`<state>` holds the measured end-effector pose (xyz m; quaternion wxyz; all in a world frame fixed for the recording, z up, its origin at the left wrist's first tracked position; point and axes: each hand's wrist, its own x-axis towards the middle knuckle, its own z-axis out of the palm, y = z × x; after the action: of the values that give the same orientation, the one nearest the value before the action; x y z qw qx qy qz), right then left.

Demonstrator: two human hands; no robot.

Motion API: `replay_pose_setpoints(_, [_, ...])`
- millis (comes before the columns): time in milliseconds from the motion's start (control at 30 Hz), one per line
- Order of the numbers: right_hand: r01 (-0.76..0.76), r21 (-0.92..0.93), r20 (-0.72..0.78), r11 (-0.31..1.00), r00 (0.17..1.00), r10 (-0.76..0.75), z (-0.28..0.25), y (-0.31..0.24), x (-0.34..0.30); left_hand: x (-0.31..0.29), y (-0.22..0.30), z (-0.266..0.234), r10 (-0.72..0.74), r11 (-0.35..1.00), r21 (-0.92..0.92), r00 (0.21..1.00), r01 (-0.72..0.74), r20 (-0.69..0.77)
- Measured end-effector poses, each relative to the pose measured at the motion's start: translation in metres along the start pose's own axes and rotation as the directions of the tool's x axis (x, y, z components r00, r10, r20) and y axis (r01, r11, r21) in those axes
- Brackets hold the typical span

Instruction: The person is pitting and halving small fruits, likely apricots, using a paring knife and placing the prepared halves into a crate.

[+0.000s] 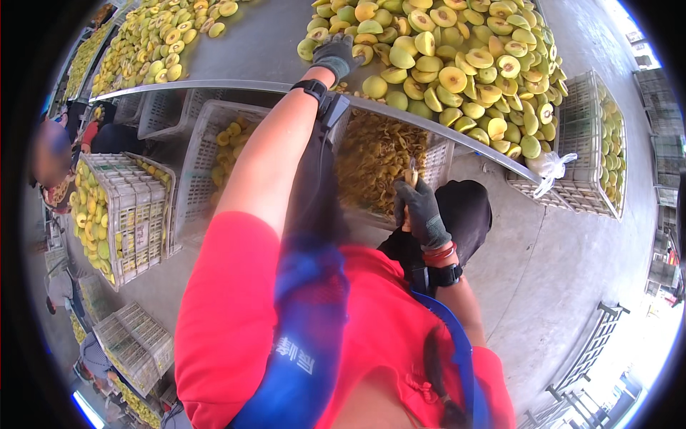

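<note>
My left hand [336, 57], in a dark grey glove, reaches across the metal table to the near-left edge of a large heap of halved yellow-green fruit [450, 64], which look like peaches. Its fingers are stretched out among the halves, and I see nothing held in them. Over my lap, my right hand [424, 211], gloved alike, is closed around a small wooden-handled tool [411, 177] with a thin metal tip pointing up. What kind of tool it is cannot be made out. Below the table edge, a crate holds brownish-yellow peelings or scraps [375, 161], just beyond my right hand.
Another fruit heap [161, 39] lies on the table's left. A pale crate [196, 168] with fruit stands under the table; stacked full crates [132, 229] stand left. At right are more crates [579, 136] and a white plastic bag [552, 166] at the table's corner. People work far left.
</note>
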<state>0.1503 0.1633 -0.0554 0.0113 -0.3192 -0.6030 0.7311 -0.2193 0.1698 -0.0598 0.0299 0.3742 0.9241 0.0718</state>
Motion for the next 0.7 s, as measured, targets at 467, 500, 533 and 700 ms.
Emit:
replay_pose_setpoints(467, [-0.019, 0.082, -0.075, 0.996, 0.997, 0.025, 0.015, -0.001, -0.006, -0.042, 0.019, -0.003, 0.155, 0.914, -0.353, 0.976, -0.201, -0.156])
replay_pose_setpoints(500, [0.008, -0.004, -0.106, 1.000, 0.994, -0.008, 0.014, -0.003, -0.005, -0.053, 0.024, -0.016, 0.157, 0.840, -0.488, 0.967, -0.238, -0.201])
replay_pose_setpoints(533, [0.010, 0.002, -0.114, 1.000, 0.993, -0.010, 0.012, 0.001, -0.001, -0.068, 0.030, -0.029, 0.150, 0.744, -0.610, 0.958, -0.271, -0.242])
replay_pose_setpoints(700, [0.336, -0.485, -0.180, 0.807, 0.865, -0.468, 0.023, -0.045, -0.004, -0.147, 0.054, -0.057, 0.258, 0.198, -0.955, 0.952, -0.220, -0.166])
